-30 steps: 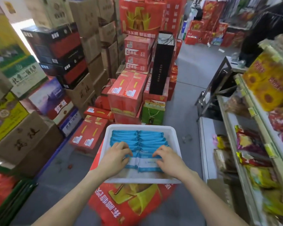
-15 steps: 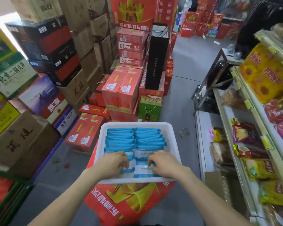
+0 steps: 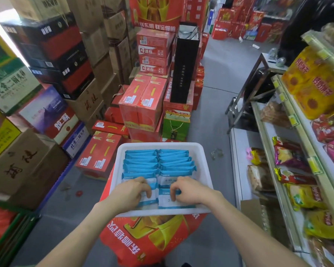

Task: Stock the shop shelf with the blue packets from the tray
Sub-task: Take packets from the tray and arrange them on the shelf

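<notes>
A white tray point(image 3: 205, 160) rests on a red carton in front of me, holding two rows of blue packets point(image 3: 158, 162) that overlap like tiles. My left hand point(image 3: 130, 193) lies on the near end of the left row, its fingers curled round the front packets. On the right row, the curled fingers of my right hand point(image 3: 191, 190) pinch the nearest blue-and-white packet point(image 3: 169, 203). The shop shelf point(image 3: 297, 170) runs along the right, with snack bags on it.
The red carton point(image 3: 152, 239) under the tray stands on the grey floor. Stacked red, brown and black cartons point(image 3: 143, 105) fill the left and the middle ahead. A metal frame point(image 3: 245, 99) stands at the shelf's far end. A strip of aisle floor point(image 3: 216, 122) runs between them.
Both hands have slid toward me along the rows, from the middle packets to the nearest ones, and their fingers have curled in tighter. The view has shifted slightly.
</notes>
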### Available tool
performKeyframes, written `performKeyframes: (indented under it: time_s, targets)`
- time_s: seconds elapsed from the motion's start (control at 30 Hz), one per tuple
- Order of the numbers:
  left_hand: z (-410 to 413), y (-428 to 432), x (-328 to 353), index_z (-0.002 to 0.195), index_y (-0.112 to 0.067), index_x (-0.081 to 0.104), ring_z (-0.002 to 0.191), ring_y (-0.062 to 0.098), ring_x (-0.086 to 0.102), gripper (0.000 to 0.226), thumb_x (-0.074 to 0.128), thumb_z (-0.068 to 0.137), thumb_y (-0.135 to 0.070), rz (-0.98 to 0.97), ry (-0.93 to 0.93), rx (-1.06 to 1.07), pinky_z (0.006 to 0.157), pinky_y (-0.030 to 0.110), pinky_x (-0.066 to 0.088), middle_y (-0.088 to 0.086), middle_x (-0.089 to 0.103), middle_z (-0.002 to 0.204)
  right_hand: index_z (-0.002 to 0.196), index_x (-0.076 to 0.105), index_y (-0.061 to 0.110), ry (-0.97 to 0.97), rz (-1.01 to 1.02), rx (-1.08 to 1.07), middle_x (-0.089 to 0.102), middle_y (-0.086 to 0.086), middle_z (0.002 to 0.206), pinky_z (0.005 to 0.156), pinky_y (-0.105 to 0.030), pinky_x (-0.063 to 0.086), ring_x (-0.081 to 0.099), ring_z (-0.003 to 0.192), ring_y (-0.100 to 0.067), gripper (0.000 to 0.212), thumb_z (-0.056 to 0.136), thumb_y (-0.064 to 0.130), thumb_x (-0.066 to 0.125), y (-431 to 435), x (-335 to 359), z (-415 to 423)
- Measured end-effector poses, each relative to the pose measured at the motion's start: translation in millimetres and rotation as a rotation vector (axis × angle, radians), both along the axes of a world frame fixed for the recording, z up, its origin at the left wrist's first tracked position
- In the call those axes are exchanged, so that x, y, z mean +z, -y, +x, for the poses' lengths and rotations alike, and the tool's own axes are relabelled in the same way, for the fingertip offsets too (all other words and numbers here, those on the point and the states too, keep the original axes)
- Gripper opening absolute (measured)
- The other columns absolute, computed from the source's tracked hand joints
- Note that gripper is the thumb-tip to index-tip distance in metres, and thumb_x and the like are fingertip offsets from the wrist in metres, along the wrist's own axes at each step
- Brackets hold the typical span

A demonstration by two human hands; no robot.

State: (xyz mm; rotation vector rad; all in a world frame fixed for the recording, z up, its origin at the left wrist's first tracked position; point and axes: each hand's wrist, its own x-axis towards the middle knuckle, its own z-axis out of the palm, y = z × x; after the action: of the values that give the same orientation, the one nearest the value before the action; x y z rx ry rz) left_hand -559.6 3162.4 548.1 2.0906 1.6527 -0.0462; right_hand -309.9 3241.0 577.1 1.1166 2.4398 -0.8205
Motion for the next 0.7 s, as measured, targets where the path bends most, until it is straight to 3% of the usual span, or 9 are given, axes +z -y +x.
performKeyframes:
  time_s: [0.1, 0.23, 0.37, 0.57, 0.7]
  targets:
    - [2.5, 0.1, 3.9, 0.109, -0.041, 0.067, 0.102, 0.009, 0.059, 0.042, 0.048, 0.093, -0.007, 0.019, -0.018, -0.008, 0.083, 0.034, 0.055, -0.021, 0.054, 0.12, 0.102, 0.072, 0.031, -0.007, -0.082, -0.002, 0.051, 0.011, 0.109, 0.088, -0.029, 0.044, 0.05, 0.103, -0.015, 0.036, 0.091, 0.002, 0.054, 2.8, 6.9, 2.4]
    - [1.2, -12.9, 19.8, 0.107, -0.04, 0.067, 0.104, 0.009, 0.059, 0.045, 0.046, 0.09, -0.004, 0.016, -0.017, -0.032, 0.084, 0.037, 0.056, -0.021, 0.059, 0.117, 0.107, 0.074, 0.029, -0.047, -0.031, -0.034, 0.06, 0.006, 0.127, 0.098, -0.034, 0.047, 0.054, 0.113, -0.018, 0.046, 0.091, -0.006, 0.048, 0.0, 21.8, 6.0]
    - [2.4, -42.9, 62.1, 0.108, -0.038, 0.068, 0.111, 0.008, 0.058, 0.041, 0.05, 0.09, -0.005, 0.067, 0.005, -0.068, 0.09, 0.036, 0.052, -0.02, 0.061, 0.12, 0.111, 0.072, 0.029, -0.113, 0.111, -0.047, 0.06, 0.011, 0.118, 0.092, -0.026, 0.042, 0.054, 0.109, -0.014, 0.045, 0.089, -0.004, 0.05, -16.5, 59.8, 16.3]
    - [48.8, -111.3, 179.3, 0.114, -0.045, 0.062, 0.109, 0.004, 0.058, 0.037, 0.049, 0.092, -0.018, 0.331, -0.018, -0.277, 0.085, 0.031, 0.053, -0.021, 0.055, 0.118, 0.107, 0.074, 0.032, -0.208, 0.421, -0.098, 0.065, 0.009, 0.112, 0.094, -0.042, 0.051, 0.061, 0.107, -0.019, 0.053, 0.07, 0.009, 0.045, -54.6, 161.3, 75.7]
    - [133.8, -147.0, 263.8, 0.112, -0.041, 0.062, 0.105, 0.007, 0.061, 0.034, 0.05, 0.086, -0.023, 0.528, 0.085, -0.476, 0.084, 0.027, 0.05, -0.018, 0.057, 0.117, 0.106, 0.075, 0.031, -0.248, 0.628, -0.242, 0.065, 0.005, 0.11, 0.094, -0.04, 0.049, 0.061, 0.105, -0.019, 0.056, 0.068, 0.003, 0.044, -47.5, 259.1, 161.7]
